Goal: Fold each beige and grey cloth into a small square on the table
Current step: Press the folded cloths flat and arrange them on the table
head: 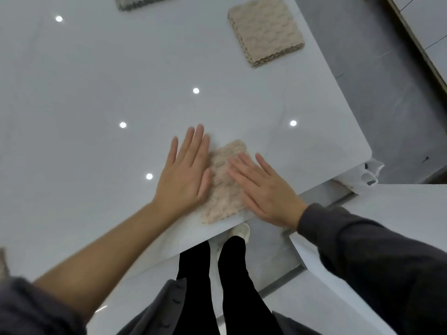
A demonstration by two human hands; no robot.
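A small folded beige cloth (223,182) lies near the front edge of the glossy white table (96,93). My left hand (185,175) lies flat with straight fingers along the cloth's left side. My right hand (262,192) lies flat on the cloth's right side, fingers straight and pointing up-left. Both palms press down on it. A stack of folded beige cloths (266,30) sits at the far right of the table. A folded grey cloth (142,1) shows partly at the top edge.
The table's right corner (365,151) is close to my right hand. A second white surface (387,213) stands to the right across a gap. A piece of cloth (3,264) peeks in at the left edge. My legs stand below the table edge.
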